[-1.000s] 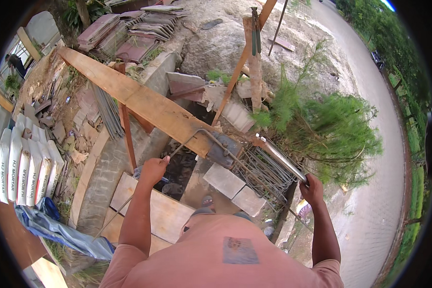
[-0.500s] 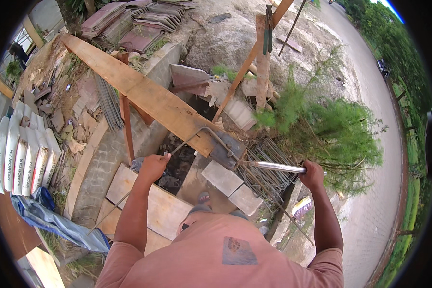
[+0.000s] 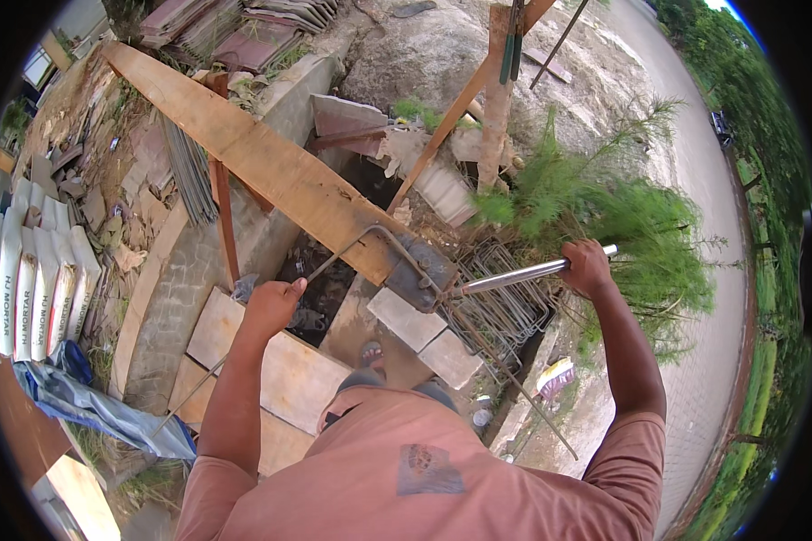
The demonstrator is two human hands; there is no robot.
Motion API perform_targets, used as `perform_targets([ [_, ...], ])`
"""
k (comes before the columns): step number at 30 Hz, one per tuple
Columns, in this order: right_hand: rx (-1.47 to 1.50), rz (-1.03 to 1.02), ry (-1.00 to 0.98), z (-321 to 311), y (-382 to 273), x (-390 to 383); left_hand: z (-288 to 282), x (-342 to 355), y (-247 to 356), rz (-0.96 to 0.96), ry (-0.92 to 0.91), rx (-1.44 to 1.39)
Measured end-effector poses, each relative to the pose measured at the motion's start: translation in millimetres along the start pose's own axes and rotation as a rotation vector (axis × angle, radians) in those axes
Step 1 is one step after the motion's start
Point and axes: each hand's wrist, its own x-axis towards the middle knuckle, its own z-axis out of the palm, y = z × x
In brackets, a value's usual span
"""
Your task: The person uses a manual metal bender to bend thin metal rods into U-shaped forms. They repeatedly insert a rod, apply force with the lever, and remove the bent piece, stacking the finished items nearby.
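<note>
My left hand (image 3: 275, 307) is closed around a long thin steel rod (image 3: 338, 260), which runs from the lower left up past my fist. Over the near end of a wooden plank (image 3: 271, 171) the rod bends, then turns back across a dark metal plate (image 3: 421, 275). My right hand (image 3: 586, 268) grips a silver metal pipe (image 3: 519, 276) near its outer end. The pipe's inner end sits beside the plate, close to the bent rod; how they join is too small to tell. Another rod length (image 3: 523, 392) slants from there toward the lower right.
Bent steel frames (image 3: 505, 284) are heaped right of the plate, beside a feathery green shrub (image 3: 595, 225). Pale blocks (image 3: 406, 317) lie below the plank, near a dark trench (image 3: 311, 279). White sacks (image 3: 45, 279) stand at left. Green-handled cutters (image 3: 512, 54) hang on a post.
My right hand has moved away from me, swinging the pipe's outer end farther off so it now slants upward to the right. My left hand keeps its grip on the rod.
</note>
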Motion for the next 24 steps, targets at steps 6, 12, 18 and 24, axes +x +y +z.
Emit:
perform_targets([
  [6,-0.009,-0.096,-0.003,-3,3,40,-2,-1,4,-0.021,-0.007,0.012],
  [12,-0.046,-0.114,-0.125,-8,-3,62,-3,1,2,-0.012,-0.006,0.019],
  [18,-0.010,-0.124,-0.133,0,1,62,-8,-3,6,-0.032,-0.026,0.022],
  [24,-0.001,-0.071,-0.030,18,-1,47,-5,-3,7,-0.071,-0.020,-0.004],
])
